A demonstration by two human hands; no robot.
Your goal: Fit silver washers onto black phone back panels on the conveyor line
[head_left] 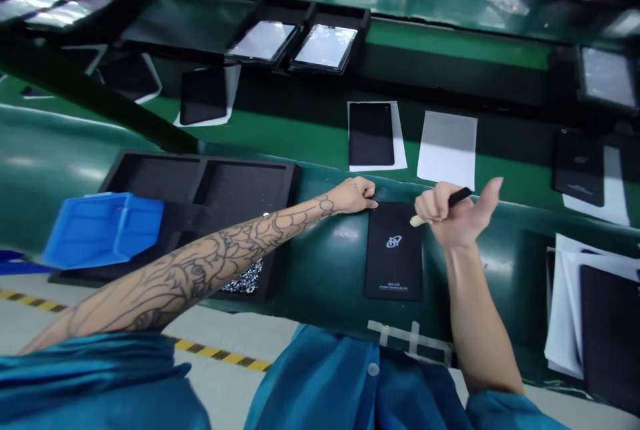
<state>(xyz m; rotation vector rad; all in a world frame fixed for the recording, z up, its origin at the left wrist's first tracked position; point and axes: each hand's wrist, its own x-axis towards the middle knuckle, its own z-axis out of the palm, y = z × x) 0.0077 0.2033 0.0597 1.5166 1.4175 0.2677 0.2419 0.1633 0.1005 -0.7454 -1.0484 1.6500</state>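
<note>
A black tablet (394, 270) lies back side up on the green bench in front of me, with a white logo and small print. My left hand (354, 195) is at its upper left corner, fingers curled and thumb and forefinger close together; whatever they pinch is too small to make out. Over the tablet's upper right side, my right hand (453, 213) has its fingers wrapped round a slim tool with a black handle (460, 195) and a pale yellowish tip. The right thumb sticks out away from the tool.
On my left, a black divided tray (250, 180) holds a blue bin (100, 230) and small shiny parts (245, 280). Beyond, a green conveyor carries another tablet (371, 133) on paper and a white sheet (447, 147). Papers (565, 310) and a dark panel (613, 337) lie right.
</note>
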